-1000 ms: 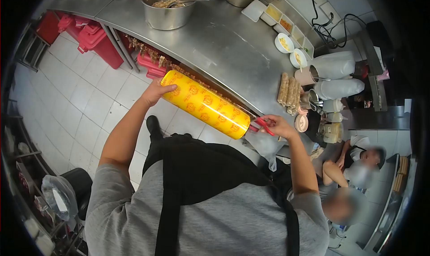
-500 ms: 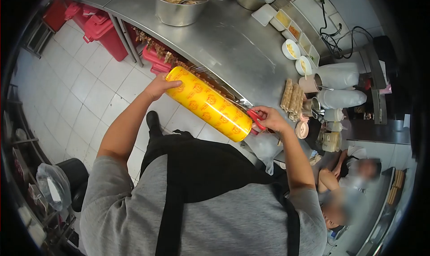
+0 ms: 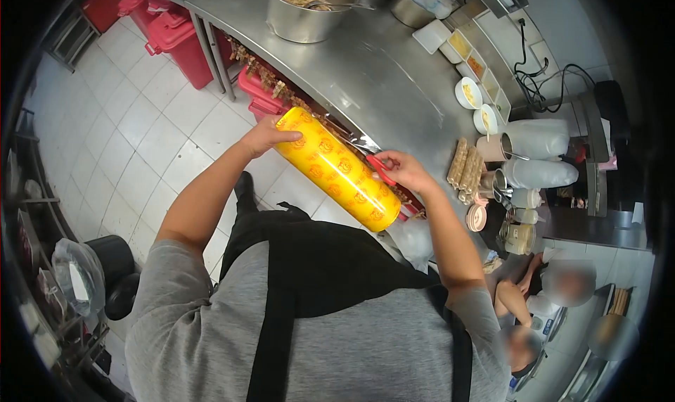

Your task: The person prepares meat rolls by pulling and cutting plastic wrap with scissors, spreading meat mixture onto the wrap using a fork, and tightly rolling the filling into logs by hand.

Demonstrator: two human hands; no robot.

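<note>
A thick roll of yellow plastic film (image 3: 337, 168) with red prints hangs tilted in front of me, at the front edge of the steel counter. My left hand (image 3: 269, 136) grips its upper left end, thumb over the top. My right hand (image 3: 402, 170) has its fingers in the red handles of a pair of scissors (image 3: 382, 170). The blades point left along the roll's far side, by a shiny strip of clear film (image 3: 357, 140). Whether the blades touch the film I cannot make out.
On the steel counter (image 3: 380, 64) stand a metal pot (image 3: 306, 15) with a spoon, white bowls (image 3: 467, 92), and wrapped rolls (image 3: 465, 168). Red bins (image 3: 179, 47) stand below, left. Two people sit at lower right; a black bin (image 3: 112, 261) is behind left.
My right hand and the scissors have moved left along the roll's far edge, away from its right end. The left hand keeps its hold. The whole view has shifted slightly.
</note>
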